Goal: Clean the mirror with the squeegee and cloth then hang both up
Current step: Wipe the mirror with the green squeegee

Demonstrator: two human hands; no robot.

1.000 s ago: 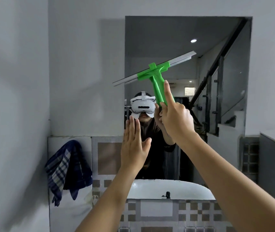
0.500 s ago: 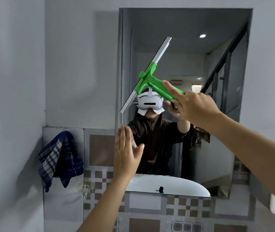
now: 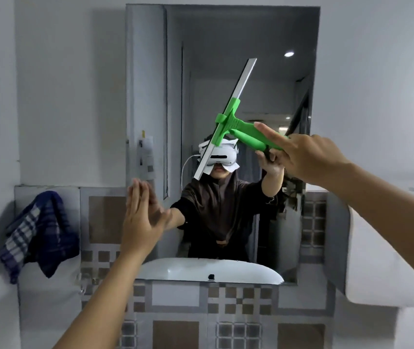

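A tall mirror [image 3: 226,59] is set in the grey wall ahead. My right hand [image 3: 304,154] grips the green handle of a squeegee [image 3: 236,127], index finger stretched along it. Its long grey blade stands steeply tilted against the glass near the mirror's middle, top end leaning right. My left hand [image 3: 143,220] is flat with fingers together, palm at the mirror's lower left edge, holding nothing. A blue checked cloth [image 3: 39,235] hangs on the tiled wall at the left, apart from both hands.
Brown and grey patterned tiles [image 3: 238,301] run below the mirror. A white ledge [image 3: 389,260] juts out at the right. A white basin appears only as a reflection at the mirror's bottom. Plain grey walls stand left and right.
The squeegee blade swung from near level to steeply upright and shifted right across the glass. My view moved to centre on the mirror. My left hand stayed flat at the lower left.
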